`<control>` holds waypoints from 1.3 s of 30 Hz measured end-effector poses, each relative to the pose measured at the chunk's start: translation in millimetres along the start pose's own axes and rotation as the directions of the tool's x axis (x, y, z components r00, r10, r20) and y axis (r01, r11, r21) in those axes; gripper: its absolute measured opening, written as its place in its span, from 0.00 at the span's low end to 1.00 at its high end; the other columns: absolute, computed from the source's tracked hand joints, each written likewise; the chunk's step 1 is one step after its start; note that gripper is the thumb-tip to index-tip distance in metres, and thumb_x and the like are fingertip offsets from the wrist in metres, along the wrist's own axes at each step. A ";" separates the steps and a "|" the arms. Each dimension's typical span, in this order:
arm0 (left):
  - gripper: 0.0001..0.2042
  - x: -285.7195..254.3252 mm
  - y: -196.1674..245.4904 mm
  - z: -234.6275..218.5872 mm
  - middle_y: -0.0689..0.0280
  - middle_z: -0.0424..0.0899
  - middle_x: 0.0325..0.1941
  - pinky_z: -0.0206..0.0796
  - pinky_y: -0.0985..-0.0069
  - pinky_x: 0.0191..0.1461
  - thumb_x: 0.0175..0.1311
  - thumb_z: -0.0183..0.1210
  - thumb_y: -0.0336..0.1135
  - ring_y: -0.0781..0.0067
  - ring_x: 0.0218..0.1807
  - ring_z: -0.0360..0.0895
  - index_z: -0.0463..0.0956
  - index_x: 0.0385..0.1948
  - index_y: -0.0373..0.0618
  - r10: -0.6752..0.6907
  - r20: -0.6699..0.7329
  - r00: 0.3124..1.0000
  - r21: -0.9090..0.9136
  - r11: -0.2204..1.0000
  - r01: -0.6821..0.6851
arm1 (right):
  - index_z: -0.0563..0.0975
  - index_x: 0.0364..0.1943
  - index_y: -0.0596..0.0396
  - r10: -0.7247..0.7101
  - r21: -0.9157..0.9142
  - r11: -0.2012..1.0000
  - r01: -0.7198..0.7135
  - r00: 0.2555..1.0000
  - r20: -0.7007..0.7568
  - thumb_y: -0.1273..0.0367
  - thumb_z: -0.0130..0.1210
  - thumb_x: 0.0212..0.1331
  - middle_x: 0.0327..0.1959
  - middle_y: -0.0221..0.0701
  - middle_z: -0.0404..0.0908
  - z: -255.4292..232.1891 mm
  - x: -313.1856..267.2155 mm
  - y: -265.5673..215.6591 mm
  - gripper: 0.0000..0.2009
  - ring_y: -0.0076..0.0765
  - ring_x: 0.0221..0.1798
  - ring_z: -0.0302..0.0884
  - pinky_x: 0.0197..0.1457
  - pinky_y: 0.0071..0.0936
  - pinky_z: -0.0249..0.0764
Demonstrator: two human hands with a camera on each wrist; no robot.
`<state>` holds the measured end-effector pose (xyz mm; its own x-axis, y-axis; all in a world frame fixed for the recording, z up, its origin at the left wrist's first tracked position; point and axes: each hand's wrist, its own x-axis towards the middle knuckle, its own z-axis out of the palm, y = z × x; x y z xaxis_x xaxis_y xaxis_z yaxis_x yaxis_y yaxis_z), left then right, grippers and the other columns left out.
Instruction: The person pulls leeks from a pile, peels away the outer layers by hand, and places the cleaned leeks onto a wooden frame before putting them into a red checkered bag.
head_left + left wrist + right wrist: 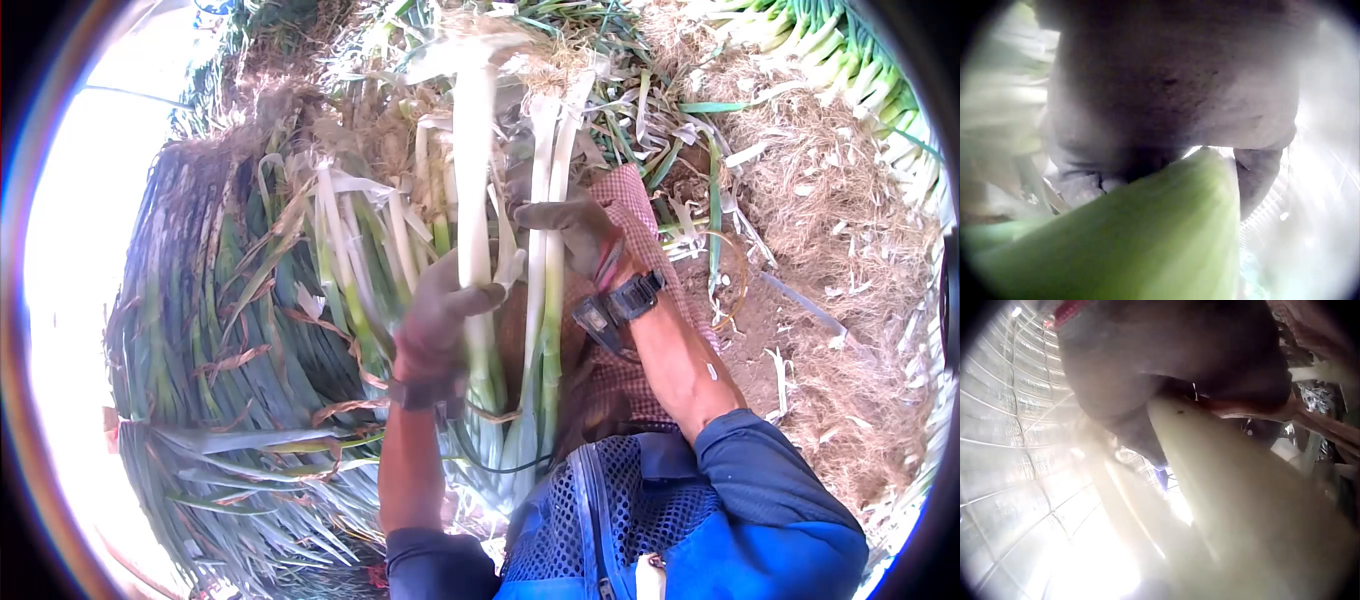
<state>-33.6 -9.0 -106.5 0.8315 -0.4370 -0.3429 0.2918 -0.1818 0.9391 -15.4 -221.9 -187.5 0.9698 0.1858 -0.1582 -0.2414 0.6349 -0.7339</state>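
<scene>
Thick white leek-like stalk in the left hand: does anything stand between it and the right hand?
Yes, in part: a thin, pale strip of plant stands in the narrow gap between the thick white leek-like stalk in the left hand and the right hand. I see nothing else between them.

Narrow gap — between hands, leeks crowding left

From my feed, the stalks go white to green, the checked cloth is red and white, and the jacket is bright blue with darker navy sleeves.
</scene>
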 end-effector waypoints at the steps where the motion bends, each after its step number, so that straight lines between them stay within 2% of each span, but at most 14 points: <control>1: 0.22 -5.6 -4.1 -5.7 0.69 0.85 0.38 0.70 0.79 0.44 0.56 0.64 0.43 0.80 0.37 0.78 0.81 0.48 0.35 0.005 0.016 1.000 -0.017 1.000 -0.005 | 0.81 0.55 0.62 0.000 0.005 1.000 0.000 1.000 0.005 0.72 0.69 0.59 0.45 0.34 0.88 1.4 -0.9 5.4 0.19 0.30 0.46 0.85 0.54 0.28 0.80; 5: 0.25 -23.5 0.5 -9.7 0.70 0.84 0.38 0.69 0.81 0.44 0.57 0.61 0.47 0.82 0.37 0.77 0.81 0.49 0.35 -0.021 -0.009 1.000 0.079 0.997 0.022 | 0.82 0.54 0.60 0.017 0.223 0.974 -0.050 0.989 0.145 0.76 0.72 0.55 0.42 0.31 0.87 19.1 -2.9 23.3 0.20 0.27 0.44 0.83 0.54 0.25 0.78; 8: 0.25 -28.4 -7.4 -19.5 0.71 0.84 0.38 0.69 0.82 0.46 0.58 0.61 0.48 0.83 0.38 0.76 0.81 0.50 0.35 0.006 -0.001 1.000 0.105 0.994 -0.006 | 0.83 0.50 0.64 0.026 -0.289 0.956 -0.038 0.999 -0.045 0.73 0.71 0.56 0.39 0.32 0.88 41.7 -18.9 4.4 0.17 0.28 0.39 0.84 0.47 0.27 0.80; 13: 0.28 -44.8 -21.6 -31.1 0.68 0.85 0.39 0.70 0.76 0.52 0.59 0.60 0.48 0.76 0.41 0.78 0.81 0.54 0.33 0.072 -0.189 0.979 0.177 0.983 -0.038 | 0.84 0.48 0.67 -0.029 -0.529 0.833 -0.159 0.944 -0.330 0.66 0.71 0.56 0.41 0.43 0.89 16.1 -6.3 4.7 0.20 0.36 0.38 0.87 0.44 0.30 0.82; 16: 0.29 -47.9 -31.8 -48.8 0.61 0.86 0.42 0.72 0.72 0.57 0.61 0.61 0.48 0.68 0.44 0.81 0.79 0.55 0.28 0.000 -0.238 0.971 0.158 0.987 0.039 | 0.85 0.43 0.65 0.037 -0.577 0.790 -0.207 0.956 -0.292 0.68 0.68 0.59 0.36 0.37 0.88 6.2 -10.3 -0.5 0.14 0.36 0.35 0.85 0.45 0.29 0.82; 23: 0.32 -42.2 -29.7 -55.7 0.58 0.85 0.50 0.72 0.70 0.61 0.75 0.59 0.52 0.68 0.50 0.81 0.70 0.67 0.32 0.048 -0.326 0.944 0.107 0.994 -0.013 | 0.83 0.42 0.63 -0.268 -0.510 0.792 0.335 0.942 0.202 0.66 0.64 0.65 0.34 0.39 0.88 43.3 -44.8 -11.3 0.12 0.29 0.33 0.86 0.37 0.23 0.88; 25: 0.32 -32.4 -42.5 -54.7 0.59 0.83 0.56 0.67 0.70 0.67 0.76 0.57 0.54 0.68 0.58 0.78 0.71 0.67 0.33 0.236 -0.318 0.918 0.240 0.957 -0.163 | 0.83 0.47 0.62 -0.089 -0.454 0.867 0.204 0.961 0.263 0.65 0.64 0.67 0.36 0.40 0.88 62.0 -42.4 8.2 0.13 0.33 0.37 0.88 0.42 0.26 0.87; 27: 0.32 -28.9 -48.8 -51.3 0.58 0.82 0.60 0.63 0.68 0.72 0.76 0.55 0.57 0.67 0.64 0.76 0.72 0.65 0.33 0.445 -0.247 0.861 0.396 0.857 -0.329 | 0.80 0.54 0.63 0.311 -0.788 0.599 -0.143 0.948 0.065 0.62 0.64 0.67 0.42 0.44 0.88 107.7 -60.1 -30.6 0.20 0.39 0.46 0.88 0.49 0.34 0.84; 28: 0.32 -29.4 -46.5 -48.2 0.58 0.82 0.61 0.62 0.66 0.74 0.77 0.54 0.58 0.67 0.67 0.75 0.72 0.65 0.33 0.527 -0.202 0.825 0.456 0.796 -0.397 | 0.78 0.56 0.63 0.262 -0.875 0.484 -0.038 0.959 0.104 0.56 0.64 0.65 0.48 0.47 0.85 110.7 -57.9 -21.0 0.25 0.44 0.49 0.87 0.53 0.38 0.82; 31: 0.29 -33.9 1.8 -28.9 0.54 0.85 0.55 0.75 0.68 0.62 0.73 0.61 0.54 0.65 0.54 0.85 0.74 0.61 0.33 0.019 -0.072 0.997 -0.103 0.994 -0.026 | 0.74 0.61 0.64 0.144 -0.961 0.168 0.221 0.959 0.245 0.43 0.62 0.61 0.61 0.52 0.79 117.5 -55.2 0.2 0.38 0.54 0.56 0.84 0.61 0.45 0.78; 32: 0.28 -29.0 7.1 -24.6 0.55 0.85 0.53 0.77 0.70 0.56 0.71 0.64 0.50 0.66 0.51 0.86 0.74 0.60 0.33 0.115 -0.064 0.991 0.020 0.993 -0.114 | 0.74 0.61 0.64 0.126 -0.946 0.145 0.290 0.943 0.309 0.43 0.62 0.60 0.62 0.53 0.78 118.8 -57.0 1.8 0.38 0.55 0.56 0.84 0.62 0.45 0.78; 34: 0.23 -29.8 29.7 -3.9 0.59 0.87 0.47 0.79 0.71 0.48 0.65 0.70 0.41 0.68 0.47 0.86 0.76 0.54 0.33 0.148 -0.118 0.982 0.073 0.987 -0.140 | 0.80 0.51 0.66 0.174 -0.968 0.018 0.250 0.953 0.249 0.38 0.57 0.62 0.44 0.49 0.87 126.5 -59.4 3.2 0.37 0.46 0.51 0.86 0.55 0.36 0.80; 37: 0.18 -22.9 21.8 -16.0 0.61 0.88 0.40 0.78 0.72 0.49 0.59 0.70 0.35 0.69 0.45 0.86 0.80 0.47 0.33 -0.049 -0.252 0.967 0.005 0.999 0.051 | 0.79 0.55 0.66 0.594 -0.972 0.113 0.208 0.770 0.234 0.44 0.62 0.61 0.49 0.49 0.86 130.4 -64.4 -61.7 0.35 0.44 0.55 0.85 0.58 0.36 0.78; 39: 0.14 -30.0 11.7 -25.9 0.62 0.87 0.35 0.78 0.74 0.48 0.55 0.67 0.32 0.70 0.41 0.86 0.82 0.40 0.35 0.319 -0.149 0.936 0.483 0.849 -0.213 | 0.76 0.62 0.65 0.392 -0.888 0.373 0.269 0.822 0.414 0.50 0.66 0.61 0.54 0.49 0.84 97.6 -56.9 -55.9 0.35 0.42 0.55 0.83 0.51 0.35 0.83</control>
<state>-43.0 24.8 -84.6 0.9417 -0.3360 -0.0179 -0.1574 -0.4868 0.8592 -60.6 -194.8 -72.9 0.6874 0.7119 -0.1439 0.2030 -0.3786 -0.9030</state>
